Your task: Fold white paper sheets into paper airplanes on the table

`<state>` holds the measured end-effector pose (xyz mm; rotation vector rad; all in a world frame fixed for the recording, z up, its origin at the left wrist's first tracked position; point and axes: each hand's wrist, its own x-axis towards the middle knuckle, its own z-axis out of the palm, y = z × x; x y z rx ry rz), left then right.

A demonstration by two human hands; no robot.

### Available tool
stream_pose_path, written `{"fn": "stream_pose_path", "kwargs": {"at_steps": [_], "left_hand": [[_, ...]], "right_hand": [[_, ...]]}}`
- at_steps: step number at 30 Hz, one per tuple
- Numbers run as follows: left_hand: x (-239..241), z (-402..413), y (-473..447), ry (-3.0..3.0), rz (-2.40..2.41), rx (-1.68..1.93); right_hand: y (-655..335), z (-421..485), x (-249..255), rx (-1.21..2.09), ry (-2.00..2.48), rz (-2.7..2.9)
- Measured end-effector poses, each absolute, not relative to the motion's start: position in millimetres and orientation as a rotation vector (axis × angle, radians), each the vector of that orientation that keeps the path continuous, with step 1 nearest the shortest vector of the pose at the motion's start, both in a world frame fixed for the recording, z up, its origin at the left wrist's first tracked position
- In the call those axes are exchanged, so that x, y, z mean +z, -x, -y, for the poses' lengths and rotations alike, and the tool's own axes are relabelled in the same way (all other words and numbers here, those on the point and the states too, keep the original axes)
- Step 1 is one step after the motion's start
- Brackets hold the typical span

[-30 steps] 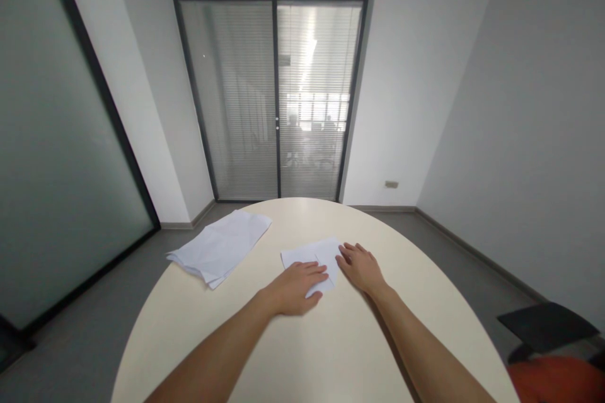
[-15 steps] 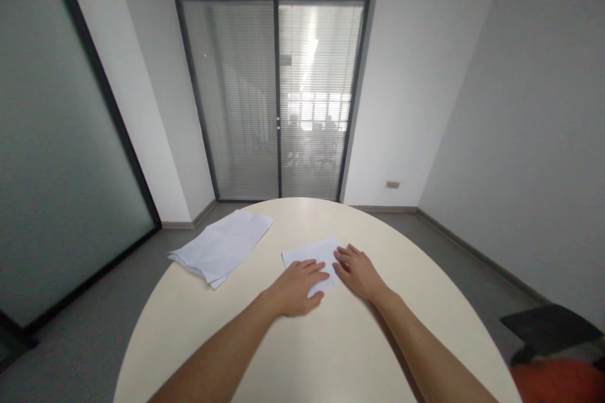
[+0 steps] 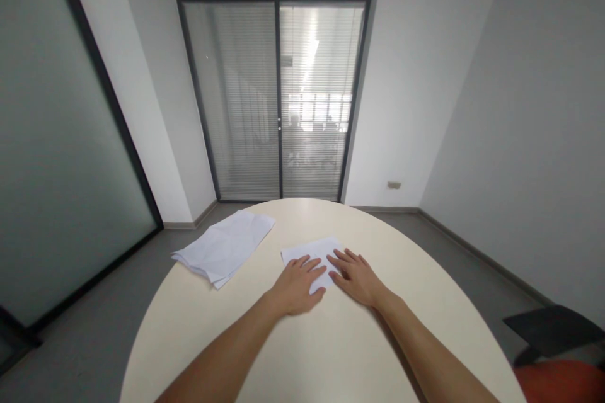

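Observation:
A small folded white sheet of paper (image 3: 316, 249) lies on the round cream table (image 3: 331, 340) in front of me. My left hand (image 3: 297, 286) rests flat on its near left part, fingers stretched out. My right hand (image 3: 355, 276) lies flat on its right part, fingers spread, close beside the left hand. Both hands press on the sheet and grip nothing.
A loose stack of white paper sheets (image 3: 224, 247) lies at the table's far left edge. A dark chair (image 3: 551, 330) with an orange seat (image 3: 560, 381) stands at the lower right. Glass sliding doors with blinds (image 3: 276, 97) face me beyond the table.
My right hand has slid a little to the left over the sheet, closer to my left hand. My left hand stays about where it was, fingers more spread.

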<state>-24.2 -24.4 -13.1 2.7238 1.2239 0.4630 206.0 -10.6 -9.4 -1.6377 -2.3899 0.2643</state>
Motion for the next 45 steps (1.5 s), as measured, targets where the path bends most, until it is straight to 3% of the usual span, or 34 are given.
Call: {"fn": "stream_pose_path", "kwargs": {"at_steps": [13, 33, 45], "left_hand": [[-6.4, 29.8, 27.0, -2.777, -1.087, 0.514], [-14.1, 27.2, 28.8, -2.737, -1.125, 0.541], [-17.8, 26.0, 26.8, -2.725, -1.188, 0.612]], "right_hand": [[-221.8, 1.4, -11.4, -0.019, 1.481, 2.288], [-209.0, 12.7, -10.7, 0.200, 1.626, 2.410], [-204.3, 15.7, -4.2, 0.300, 1.323, 2.572]]}}
